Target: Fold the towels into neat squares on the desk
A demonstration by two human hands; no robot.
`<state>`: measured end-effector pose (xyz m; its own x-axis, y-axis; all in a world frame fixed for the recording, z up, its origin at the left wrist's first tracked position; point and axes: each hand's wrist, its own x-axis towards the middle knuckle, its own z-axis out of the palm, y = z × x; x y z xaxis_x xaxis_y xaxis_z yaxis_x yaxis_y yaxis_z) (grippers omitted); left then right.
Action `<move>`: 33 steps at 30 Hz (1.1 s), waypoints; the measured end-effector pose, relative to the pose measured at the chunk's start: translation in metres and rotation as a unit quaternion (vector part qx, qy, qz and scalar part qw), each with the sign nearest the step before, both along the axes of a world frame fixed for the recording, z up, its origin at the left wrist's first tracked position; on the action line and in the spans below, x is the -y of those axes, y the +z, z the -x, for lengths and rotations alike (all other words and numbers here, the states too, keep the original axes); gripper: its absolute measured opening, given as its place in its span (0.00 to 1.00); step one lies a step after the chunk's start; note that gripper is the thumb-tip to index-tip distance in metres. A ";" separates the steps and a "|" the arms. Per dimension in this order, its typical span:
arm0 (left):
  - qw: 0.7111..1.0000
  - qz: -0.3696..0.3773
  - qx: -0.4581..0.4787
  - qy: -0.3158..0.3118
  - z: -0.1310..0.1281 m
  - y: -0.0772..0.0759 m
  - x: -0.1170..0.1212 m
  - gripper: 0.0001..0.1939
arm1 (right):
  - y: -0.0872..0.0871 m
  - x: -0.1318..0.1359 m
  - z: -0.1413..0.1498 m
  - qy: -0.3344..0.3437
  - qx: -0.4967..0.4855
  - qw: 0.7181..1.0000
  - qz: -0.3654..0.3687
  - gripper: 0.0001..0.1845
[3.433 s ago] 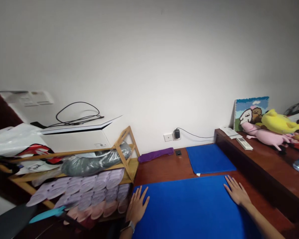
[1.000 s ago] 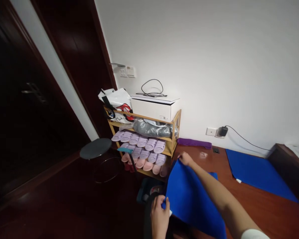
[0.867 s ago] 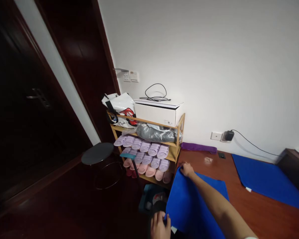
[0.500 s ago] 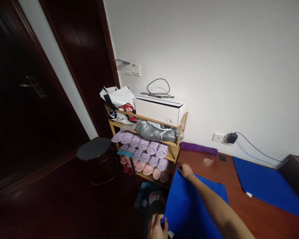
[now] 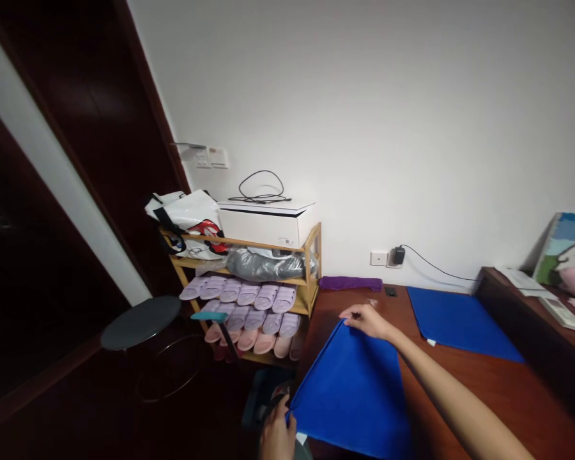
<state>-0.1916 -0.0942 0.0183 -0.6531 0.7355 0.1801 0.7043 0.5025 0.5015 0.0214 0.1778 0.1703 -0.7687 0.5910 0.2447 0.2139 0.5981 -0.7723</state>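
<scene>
A blue cloth (image 5: 352,393) lies folded over at the left end of the reddish-brown desk (image 5: 455,390). My right hand (image 5: 367,321) reaches across it and pinches its far left corner, lifted slightly. At the near left corner, beside a white tag, my left hand (image 5: 278,431) grips the edge between thumb and fingers. The cloth's left edge runs straight between both hands. A second blue cloth (image 5: 462,322), smaller and flat, lies farther back to the right. A rolled purple cloth (image 5: 351,283) rests against the wall.
Left of the desk stands a wooden shoe rack (image 5: 311,294) with several slippers (image 5: 249,294), a white box (image 5: 263,223) and a bag (image 5: 191,220). A round stool (image 5: 141,321) is at lower left. A raised ledge at right bears a remote (image 5: 563,313) and a picture (image 5: 568,249).
Earlier the cloth lay spread flat under both open hands. It is now folded over, with both hands on its left corners. Lately the view has turned right and the far corner has risen.
</scene>
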 end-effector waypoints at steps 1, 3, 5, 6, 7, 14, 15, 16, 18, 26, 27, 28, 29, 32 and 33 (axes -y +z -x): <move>1.000 -0.017 0.010 -0.015 0.002 0.010 0.000 0.16 | 0.009 0.006 -0.014 -0.004 -0.010 1.000 0.004 0.19; 0.995 -0.062 0.044 -0.058 0.005 0.034 -0.001 0.16 | 0.026 0.018 -0.044 -0.022 -0.026 0.999 0.014 0.20; 0.988 -0.106 0.070 -0.084 0.006 0.062 -0.003 0.16 | 0.044 0.030 -0.074 -0.053 -0.042 0.997 0.028 0.21; 0.984 -0.127 0.083 -0.099 0.005 0.078 -0.004 0.16 | 0.052 0.036 -0.089 -0.070 -0.053 0.995 0.037 0.22; 0.978 -0.144 0.096 -0.115 0.004 0.094 -0.006 0.16 | 0.061 0.042 -0.104 -0.087 -0.064 0.993 0.047 0.23; 0.957 -0.157 0.148 -0.193 -0.027 0.208 -0.022 0.20 | 0.113 0.083 -0.201 -0.182 -0.138 0.970 0.078 0.24; 0.953 -0.160 0.151 -0.207 -0.032 0.222 -0.024 0.21 | 0.118 0.088 -0.213 -0.193 -0.152 0.966 0.077 0.24; 0.949 -0.162 0.153 -0.221 -0.036 0.234 -0.026 0.21 | 0.122 0.093 -0.224 -0.206 -0.167 0.961 0.074 0.24; 0.943 -0.159 0.154 -0.250 -0.044 0.256 -0.030 0.23 | 0.129 0.103 -0.243 -0.229 -0.190 0.953 0.065 0.24; 0.903 -0.060 0.198 -0.377 -0.070 0.291 -0.039 0.20 | 0.124 0.135 -0.290 -0.287 -0.196 0.929 0.125 0.28; 0.898 -0.053 0.204 -0.388 -0.074 0.291 -0.039 0.20 | 0.120 0.138 -0.293 -0.286 -0.206 0.926 0.135 0.28; 0.893 -0.047 0.207 -0.396 -0.078 0.290 -0.038 0.19 | 0.117 0.143 -0.296 -0.288 -0.216 0.922 0.142 0.28; 0.890 -0.040 0.208 -0.404 -0.082 0.289 -0.038 0.18 | 0.113 0.148 -0.298 -0.293 -0.224 0.918 0.146 0.28; 0.884 -0.016 0.208 -0.419 -0.090 0.282 -0.033 0.14 | 0.102 0.165 -0.307 -0.326 -0.228 0.907 0.137 0.27; 0.884 -0.009 0.204 -0.420 -0.093 0.279 -0.031 0.13 | 0.098 0.170 -0.310 -0.340 -0.226 0.903 0.131 0.27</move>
<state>-0.0991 -0.0633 0.2976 0.1080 0.9915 0.0726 0.5836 -0.1223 0.8028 0.3311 0.0073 0.2684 -0.0628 0.9723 0.2253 0.0905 0.2304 -0.9689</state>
